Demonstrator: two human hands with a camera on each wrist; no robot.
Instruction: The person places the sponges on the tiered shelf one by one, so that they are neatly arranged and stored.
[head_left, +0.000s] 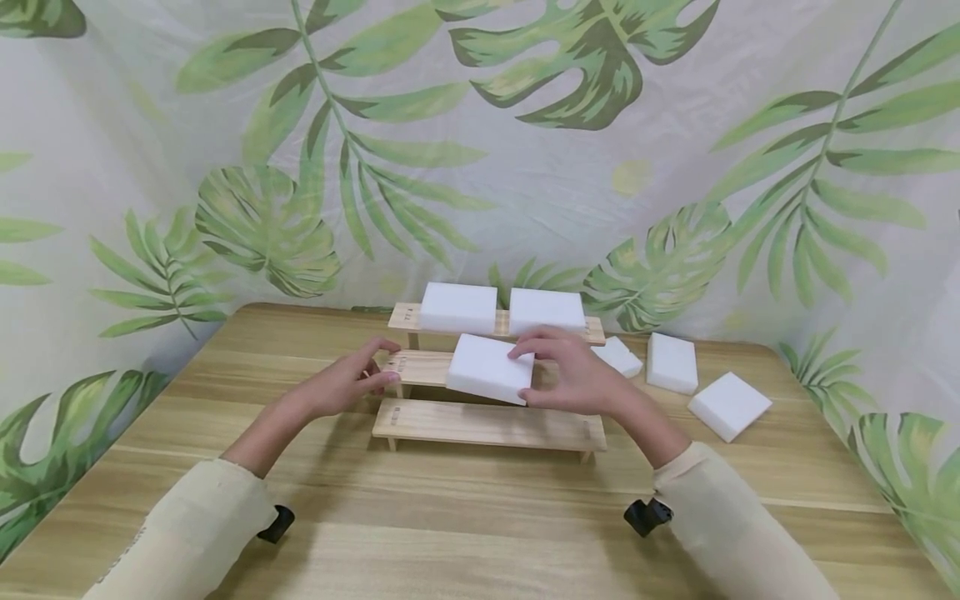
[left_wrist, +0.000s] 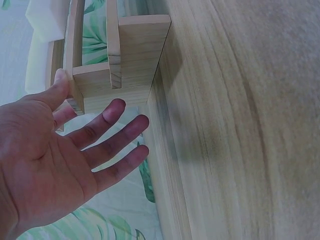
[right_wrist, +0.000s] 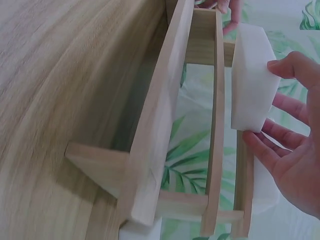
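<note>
My right hand (head_left: pixel 573 373) pinches a white foam block (head_left: pixel 487 367) between thumb and fingers. The block is tilted and overlaps the middle tier in the head view; in the right wrist view it stands off that tier's edge. A three-tier wooden stand (head_left: pixel 487 423) carries two more white blocks on its top tier, one at left (head_left: pixel 459 307) and one at right (head_left: pixel 547 311). At the left end of the middle tier, my left hand (head_left: pixel 341 383) grips the board with thumb and index finger, the other fingers spread free in the left wrist view (left_wrist: pixel 55 145).
Right of the stand, three loose white blocks lie on the wooden table (head_left: pixel 450 533): one partly behind my right hand (head_left: pixel 619 357), one farther right (head_left: pixel 672 363), and one nearer the front (head_left: pixel 730 406). A leaf-patterned cloth (head_left: pixel 555 192) hangs behind the table.
</note>
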